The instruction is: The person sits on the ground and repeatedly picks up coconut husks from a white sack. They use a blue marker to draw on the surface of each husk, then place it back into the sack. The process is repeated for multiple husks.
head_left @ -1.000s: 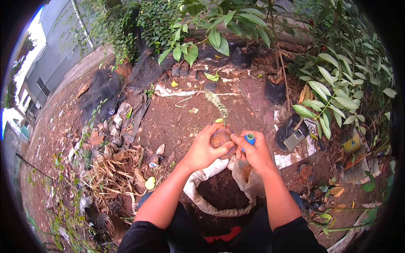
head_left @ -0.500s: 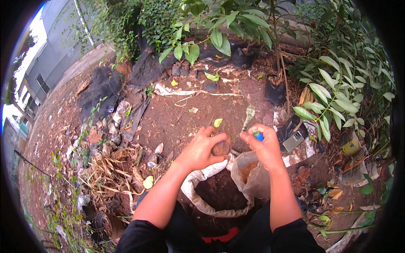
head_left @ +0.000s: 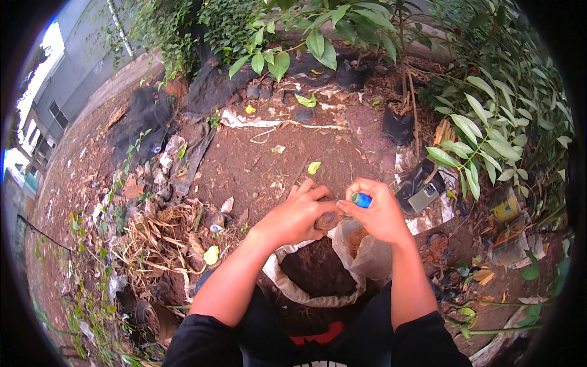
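Note:
My left hand (head_left: 296, 214) curls round a small brown rounded lump (head_left: 327, 221); its wrapping, if any, is too small to make out. Tucked in the closed fingers of my right hand (head_left: 378, 211) is a blue thread spool (head_left: 361, 200) with a greenish end. The fingertips of both hands meet beside the lump. Just below them is a white sack (head_left: 287, 287) with its rim rolled down and dark soil inside. A clear plastic bag (head_left: 374, 257) with brown crumbly material leans on the sack's right side, under my right wrist.
A phone (head_left: 426, 197) rests on black plastic to the right. Potted plants in black bags (head_left: 398, 127) and leafy branches (head_left: 471, 131) stand at the back and right. Dry straw (head_left: 162, 241) and black netting (head_left: 143, 119) lie on the left.
My right hand has moved left and slightly down, bringing its fingertips to the lump. The pale strip that stuck up above it is no longer visible. The spool shows more fully.

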A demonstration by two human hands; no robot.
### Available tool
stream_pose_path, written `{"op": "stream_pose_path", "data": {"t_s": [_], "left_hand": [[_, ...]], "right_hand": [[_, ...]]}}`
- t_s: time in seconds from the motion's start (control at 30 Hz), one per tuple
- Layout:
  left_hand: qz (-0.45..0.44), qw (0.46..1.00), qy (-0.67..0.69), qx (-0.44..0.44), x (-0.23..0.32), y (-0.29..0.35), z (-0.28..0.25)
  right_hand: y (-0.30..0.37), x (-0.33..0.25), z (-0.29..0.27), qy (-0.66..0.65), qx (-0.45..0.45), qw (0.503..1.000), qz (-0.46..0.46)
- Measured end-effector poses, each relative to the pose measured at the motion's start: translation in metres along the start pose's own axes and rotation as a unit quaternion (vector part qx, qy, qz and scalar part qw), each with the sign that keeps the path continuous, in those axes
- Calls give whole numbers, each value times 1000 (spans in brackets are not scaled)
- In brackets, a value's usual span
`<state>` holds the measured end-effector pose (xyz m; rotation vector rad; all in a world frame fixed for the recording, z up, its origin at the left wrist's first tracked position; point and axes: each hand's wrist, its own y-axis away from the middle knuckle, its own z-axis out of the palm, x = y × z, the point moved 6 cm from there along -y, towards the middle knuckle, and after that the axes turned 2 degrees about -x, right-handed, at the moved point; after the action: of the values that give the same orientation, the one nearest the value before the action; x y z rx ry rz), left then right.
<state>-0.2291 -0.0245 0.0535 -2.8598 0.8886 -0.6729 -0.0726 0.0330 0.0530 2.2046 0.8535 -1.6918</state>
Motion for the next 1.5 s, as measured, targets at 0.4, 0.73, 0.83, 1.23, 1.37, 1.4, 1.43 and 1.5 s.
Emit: {"op": "stream_pose_path", "data": {"t_s": [0.4, 0.73, 0.83, 1.23, 1.37, 1.4, 1.43, 1.5], "left_hand": [[-58, 990, -1, 132, -5, -8, 14], [-218, 950, 108, 198, -32, -8, 22], [-253, 912, 252, 199, -40, -10, 26], [-237, 874, 409, 114, -26, -11, 33], [-228, 892, 381, 78, -19, -13, 34], [-209, 887, 409, 59, -16, -15, 34], [-188, 879, 436, 40, -11, -17, 35], [-191, 924, 323, 69, -6, -17, 28]], "right_hand": [[11, -24, 43, -75, 29, 993, -88], [30, -57, 70, 76, 33, 974, -212], [31, -58, 70, 71, 45, 972, -220], [22, -46, 1, -89, 151, 976, -130], [22, -29, -17, -226, 146, 961, -70], [23, -30, -13, -215, 140, 963, -78], [23, -31, -8, -203, 134, 966, -86], [23, -36, 4, -147, 131, 975, -104]]}}
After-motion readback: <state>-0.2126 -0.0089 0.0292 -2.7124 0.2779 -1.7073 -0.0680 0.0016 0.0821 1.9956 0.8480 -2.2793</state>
